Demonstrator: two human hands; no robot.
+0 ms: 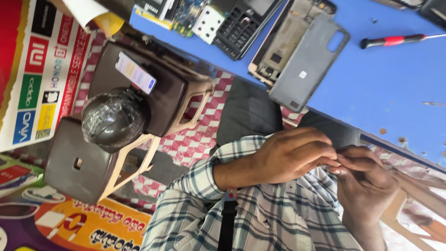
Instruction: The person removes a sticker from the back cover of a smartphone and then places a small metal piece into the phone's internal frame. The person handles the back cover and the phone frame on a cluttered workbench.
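Observation:
My left hand (292, 153) reaches in from a plaid sleeve, and my right hand (367, 186) comes up from the lower right. Their fingertips meet and pinch a small item (337, 161) that is too tiny and hidden to identify. Both hands hover over my lap, in front of my checked shirt (278, 218) and dark trousers (248, 111). They sit just below the near edge of the blue table (385, 88).
On the blue table lie a grey phone back cover (309, 60), an opened phone frame (285, 42), a black keypad phone (241, 25), a circuit board (188, 14) and a red-handled screwdriver (395, 41). Left, two brown stools (79, 162) carry a lit phone (134, 72) and a dark helmet (116, 118).

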